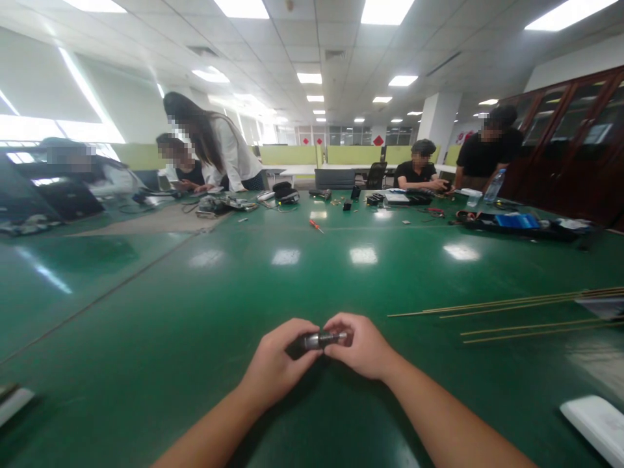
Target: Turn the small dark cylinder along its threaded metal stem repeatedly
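Low in the middle of the head view, just above the green table, I hold a small dark cylindrical metal part (313, 341) with a narrower silvery end. My left hand (277, 357) is closed around its thicker dark end, thumb below and fingers above. At the thinner end, my right hand (363, 344) curls with thumb and fingers around the tip. The part lies roughly level, pointing from left to right. Its left end is hidden in my palm, and its exact kind cannot be made out.
Several thin rods (511, 302) stick in from the right over the green table (195, 338). A white object (597, 426) sits at the lower right. Farther off are a red screwdriver (316, 225), a black tray (517, 227) and a bottle (494, 186). Several people are around the far side.
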Action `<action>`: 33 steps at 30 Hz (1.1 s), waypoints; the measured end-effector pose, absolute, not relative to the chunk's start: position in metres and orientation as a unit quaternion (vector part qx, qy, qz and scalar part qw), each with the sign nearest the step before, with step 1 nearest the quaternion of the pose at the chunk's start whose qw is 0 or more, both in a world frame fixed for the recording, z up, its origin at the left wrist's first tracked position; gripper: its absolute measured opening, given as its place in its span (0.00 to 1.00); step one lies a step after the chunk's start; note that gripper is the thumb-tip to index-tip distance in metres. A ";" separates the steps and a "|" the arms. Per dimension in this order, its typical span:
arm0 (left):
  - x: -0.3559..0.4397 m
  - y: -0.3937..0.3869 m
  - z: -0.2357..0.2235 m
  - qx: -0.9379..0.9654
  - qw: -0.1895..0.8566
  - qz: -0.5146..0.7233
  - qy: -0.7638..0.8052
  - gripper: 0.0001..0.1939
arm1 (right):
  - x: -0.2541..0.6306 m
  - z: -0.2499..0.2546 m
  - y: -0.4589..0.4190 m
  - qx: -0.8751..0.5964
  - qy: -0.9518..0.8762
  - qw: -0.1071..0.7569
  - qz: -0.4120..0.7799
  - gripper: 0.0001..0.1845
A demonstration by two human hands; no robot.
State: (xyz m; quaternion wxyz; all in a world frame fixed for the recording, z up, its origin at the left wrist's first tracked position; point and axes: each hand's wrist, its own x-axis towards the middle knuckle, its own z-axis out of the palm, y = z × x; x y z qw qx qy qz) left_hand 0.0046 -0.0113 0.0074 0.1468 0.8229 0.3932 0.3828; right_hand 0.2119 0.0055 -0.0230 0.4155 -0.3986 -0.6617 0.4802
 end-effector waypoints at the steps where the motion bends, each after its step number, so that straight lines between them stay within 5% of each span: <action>1: 0.004 -0.011 0.007 0.823 0.151 0.383 0.393 0.08 | 0.212 -0.023 0.005 -0.398 -0.662 0.415 0.481 0.15; 33: 0.003 -0.007 0.001 0.829 0.157 0.393 0.366 0.10 | 0.213 -0.013 0.000 -0.387 -0.667 0.420 0.479 0.07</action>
